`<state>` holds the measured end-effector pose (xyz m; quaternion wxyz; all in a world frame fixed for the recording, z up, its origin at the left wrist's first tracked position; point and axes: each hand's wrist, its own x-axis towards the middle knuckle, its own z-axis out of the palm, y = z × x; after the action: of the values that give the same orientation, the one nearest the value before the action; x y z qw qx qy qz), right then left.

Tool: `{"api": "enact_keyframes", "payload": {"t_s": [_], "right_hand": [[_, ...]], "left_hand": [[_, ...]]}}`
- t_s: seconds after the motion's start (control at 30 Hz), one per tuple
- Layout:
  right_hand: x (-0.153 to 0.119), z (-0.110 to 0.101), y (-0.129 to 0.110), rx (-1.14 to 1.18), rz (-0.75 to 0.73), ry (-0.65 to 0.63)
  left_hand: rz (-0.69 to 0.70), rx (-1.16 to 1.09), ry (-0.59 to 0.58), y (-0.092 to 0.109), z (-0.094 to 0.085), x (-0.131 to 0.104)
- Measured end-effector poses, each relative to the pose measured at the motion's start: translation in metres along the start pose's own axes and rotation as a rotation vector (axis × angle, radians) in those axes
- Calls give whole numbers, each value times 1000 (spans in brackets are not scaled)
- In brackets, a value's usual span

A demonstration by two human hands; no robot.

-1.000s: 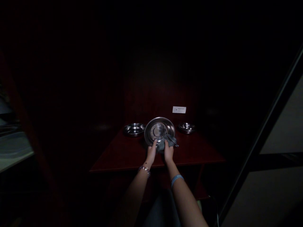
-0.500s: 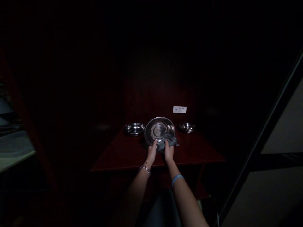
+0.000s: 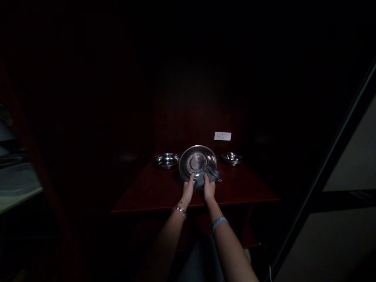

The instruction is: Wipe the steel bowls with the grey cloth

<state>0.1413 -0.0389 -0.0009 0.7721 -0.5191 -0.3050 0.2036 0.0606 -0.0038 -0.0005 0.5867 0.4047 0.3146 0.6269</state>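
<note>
A round, shiny steel plate (image 3: 196, 160) is tilted up over the dark red table, its face towards me. My left hand (image 3: 188, 190) grips its lower rim, thumb on the face and fingers hidden behind. A grey cloth (image 3: 209, 176) lies against the plate's lower right part. My right hand (image 3: 209, 188) holds this cloth at the rim, with its thumb on top. On the table to the left is a shiny steel dish (image 3: 167, 160). Several small steel dishes (image 3: 232, 158), seemingly stacked, stand to the right.
The dark red table (image 3: 141, 196) has its front edge just beyond my forearms. A white socket panel (image 3: 222, 136) is on the wall behind. At the far left stands a pale shelf (image 3: 20, 197) with dim items. Surroundings are very dark.
</note>
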Motion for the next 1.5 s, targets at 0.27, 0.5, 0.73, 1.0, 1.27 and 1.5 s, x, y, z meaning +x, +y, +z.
{"api": "enact_keyframes", "payload": {"t_s": [0.27, 0.5, 0.73, 1.0, 1.27, 1.5], "right_hand": [[-1, 0, -1, 31, -12, -1], [-2, 1, -3, 33, -7, 7], [-5, -1, -8, 20, -21, 7], [1, -2, 1, -21, -9, -14], [1, -2, 0, -38, -3, -6], [2, -2, -1, -44, 12, -13]], "left_hand": [[-17, 40, 31, 3, 1, 0], [-9, 31, 39, 8, 3, -4], [2, -5, 38, 9, 4, -6], [-7, 2, 47, 7, 5, -7], [-3, 6, 49, 4, 5, -4], [-15, -4, 43, 7, 6, -6]]}}
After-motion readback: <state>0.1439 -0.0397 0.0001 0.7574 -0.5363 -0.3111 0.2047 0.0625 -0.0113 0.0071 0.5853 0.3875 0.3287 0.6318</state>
